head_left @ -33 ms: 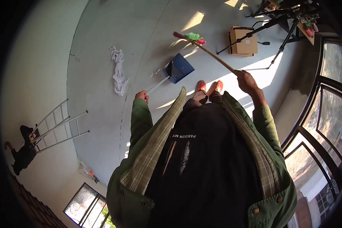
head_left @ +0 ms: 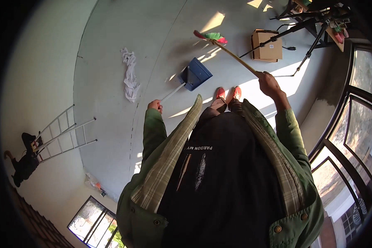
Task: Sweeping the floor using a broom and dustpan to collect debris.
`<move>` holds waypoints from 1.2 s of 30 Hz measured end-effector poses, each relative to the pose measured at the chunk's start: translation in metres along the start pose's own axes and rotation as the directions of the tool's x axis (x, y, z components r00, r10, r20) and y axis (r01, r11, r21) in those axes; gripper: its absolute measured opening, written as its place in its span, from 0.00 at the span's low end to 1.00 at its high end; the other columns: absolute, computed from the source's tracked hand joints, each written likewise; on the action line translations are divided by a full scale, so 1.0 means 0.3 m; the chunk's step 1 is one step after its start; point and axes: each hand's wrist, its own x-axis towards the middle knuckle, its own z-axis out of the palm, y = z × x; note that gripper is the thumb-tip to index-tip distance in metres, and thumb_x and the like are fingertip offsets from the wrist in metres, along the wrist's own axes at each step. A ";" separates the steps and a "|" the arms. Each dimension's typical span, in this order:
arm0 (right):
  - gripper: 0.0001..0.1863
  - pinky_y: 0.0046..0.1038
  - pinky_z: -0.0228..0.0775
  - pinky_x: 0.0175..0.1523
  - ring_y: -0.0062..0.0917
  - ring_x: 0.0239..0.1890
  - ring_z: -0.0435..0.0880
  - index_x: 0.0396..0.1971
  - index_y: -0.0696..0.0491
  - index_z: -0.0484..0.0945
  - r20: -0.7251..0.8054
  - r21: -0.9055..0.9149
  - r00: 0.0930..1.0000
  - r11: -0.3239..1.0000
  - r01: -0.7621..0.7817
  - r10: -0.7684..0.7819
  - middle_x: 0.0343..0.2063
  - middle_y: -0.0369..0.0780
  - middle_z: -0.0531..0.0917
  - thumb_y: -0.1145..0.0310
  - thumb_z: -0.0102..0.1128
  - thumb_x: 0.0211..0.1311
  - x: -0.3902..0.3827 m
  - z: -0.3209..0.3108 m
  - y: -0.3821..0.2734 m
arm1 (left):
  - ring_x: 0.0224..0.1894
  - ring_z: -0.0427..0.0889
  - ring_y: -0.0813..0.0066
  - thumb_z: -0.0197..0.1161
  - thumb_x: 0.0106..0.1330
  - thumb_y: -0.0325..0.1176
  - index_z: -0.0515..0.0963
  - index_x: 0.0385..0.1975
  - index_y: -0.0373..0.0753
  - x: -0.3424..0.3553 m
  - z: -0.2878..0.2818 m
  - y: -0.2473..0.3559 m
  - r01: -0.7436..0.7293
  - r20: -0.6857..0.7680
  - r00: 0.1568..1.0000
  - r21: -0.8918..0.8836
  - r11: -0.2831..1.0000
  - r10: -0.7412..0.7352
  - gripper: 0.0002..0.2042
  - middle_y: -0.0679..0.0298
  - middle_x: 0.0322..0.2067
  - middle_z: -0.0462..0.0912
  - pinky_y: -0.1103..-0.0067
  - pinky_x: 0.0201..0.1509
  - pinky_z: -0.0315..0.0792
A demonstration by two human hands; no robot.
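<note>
My left hand (head_left: 155, 105) is closed around the pale handle of a long-handled dustpan (head_left: 199, 73). Its blue pan rests on the floor ahead of my feet, with its wide mouth facing away to the right. In my right hand (head_left: 270, 86) is the yellowish stick of a broom (head_left: 237, 57), gripped in a fist. The stick slants up and left to a head of red and green bristles, which lies beyond the dustpan and apart from it. Whether the bristles touch the floor is hard to tell.
Crumpled white cloth (head_left: 130, 76) lies on the grey floor to the left. A cardboard box (head_left: 267, 46) stands at the far right beside a black tripod (head_left: 308, 53). At the left wall is a metal ladder (head_left: 64, 132) with dark clothing on it. Windows (head_left: 347, 136) line the right.
The broom's bristle head has shifted slightly farther away. The dustpan and my left hand have hardly moved; the whole view has drifted a little.
</note>
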 end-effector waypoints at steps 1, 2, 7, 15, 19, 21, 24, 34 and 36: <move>0.13 0.44 0.74 0.37 0.51 0.31 0.80 0.38 0.61 0.78 -0.124 -0.073 0.987 0.993 0.095 -0.104 0.28 0.56 0.80 0.78 0.44 0.58 0.088 0.030 0.033 | 0.10 0.57 0.79 0.58 0.60 0.37 0.62 0.16 0.45 -0.018 -0.032 -0.051 -0.018 -0.015 1.000 -0.013 1.000 0.018 0.14 0.67 0.13 0.66 0.77 0.14 0.54; 0.12 0.44 0.74 0.39 0.51 0.34 0.81 0.36 0.62 0.77 -0.032 -0.161 0.999 0.986 -0.048 0.044 0.31 0.56 0.81 0.77 0.43 0.59 0.180 0.054 0.067 | 0.10 0.57 0.78 0.58 0.60 0.38 0.62 0.16 0.45 -0.030 -0.061 -0.090 -0.001 -0.011 1.000 -0.054 0.999 0.000 0.15 0.67 0.13 0.66 0.76 0.14 0.54; 0.15 0.43 0.74 0.50 0.48 0.45 0.81 0.41 0.62 0.77 0.141 -0.256 0.988 0.966 -0.021 0.059 0.39 0.56 0.81 0.75 0.43 0.58 0.445 0.165 0.123 | 0.10 0.56 0.78 0.56 0.62 0.38 0.60 0.16 0.46 -0.030 -0.095 -0.268 0.076 -0.038 0.996 -0.216 0.973 -0.086 0.16 0.67 0.13 0.65 0.76 0.15 0.52; 0.19 0.42 0.74 0.52 0.47 0.45 0.81 0.47 0.58 0.78 0.518 -0.006 0.845 0.987 0.160 -0.134 0.39 0.55 0.82 0.74 0.45 0.57 0.207 0.297 0.017 | 0.10 0.55 0.80 0.57 0.61 0.37 0.60 0.16 0.47 0.024 -0.105 -0.384 0.106 -0.081 0.987 -0.330 0.938 -0.140 0.14 0.68 0.13 0.64 0.79 0.14 0.51; 0.17 0.37 0.74 0.48 0.43 0.40 0.83 0.45 0.61 0.79 0.578 0.464 0.791 0.878 -0.117 -0.200 0.35 0.52 0.84 0.71 0.47 0.61 0.011 0.201 -0.052 | 0.11 0.56 0.80 0.56 0.61 0.37 0.61 0.18 0.46 0.021 -0.111 -0.426 0.081 -0.107 0.986 -0.363 0.928 -0.128 0.13 0.68 0.14 0.65 0.79 0.14 0.52; 0.17 0.32 0.74 0.47 0.37 0.39 0.84 0.47 0.61 0.79 0.651 0.541 0.754 0.753 -0.375 -0.092 0.36 0.50 0.84 0.70 0.49 0.63 -0.037 0.105 -0.094 | 0.11 0.56 0.79 0.56 0.61 0.37 0.61 0.18 0.46 0.012 -0.114 -0.445 0.078 -0.096 0.988 -0.365 0.928 -0.121 0.12 0.68 0.14 0.65 0.78 0.14 0.52; 0.18 0.28 0.73 0.48 0.34 0.40 0.83 0.49 0.60 0.78 0.562 0.557 0.815 0.794 -0.246 -0.142 0.38 0.48 0.84 0.69 0.50 0.64 -0.059 -0.066 -0.145 | 0.11 0.56 0.79 0.55 0.61 0.36 0.60 0.17 0.47 -0.008 -0.120 -0.459 0.072 -0.082 0.991 -0.348 0.935 -0.107 0.13 0.68 0.14 0.64 0.78 0.14 0.52; 0.17 0.38 0.76 0.46 0.45 0.40 0.82 0.49 0.60 0.77 0.276 0.011 0.953 0.992 0.129 -0.127 0.39 0.53 0.82 0.76 0.53 0.58 0.043 -0.187 -0.088 | 0.11 0.53 0.81 0.59 0.61 0.36 0.58 0.14 0.49 -0.131 -0.154 -0.470 0.077 -0.152 0.980 -0.303 0.950 -0.128 0.17 0.70 0.12 0.62 0.80 0.13 0.49; 0.17 0.40 0.76 0.45 0.47 0.38 0.81 0.47 0.60 0.76 0.253 -0.046 0.956 0.985 0.169 -0.152 0.36 0.54 0.81 0.76 0.51 0.58 0.029 -0.117 -0.005 | 0.10 0.53 0.80 0.60 0.60 0.36 0.59 0.14 0.49 -0.162 -0.172 -0.506 0.055 -0.191 0.974 -0.313 0.948 -0.119 0.18 0.70 0.11 0.62 0.80 0.13 0.47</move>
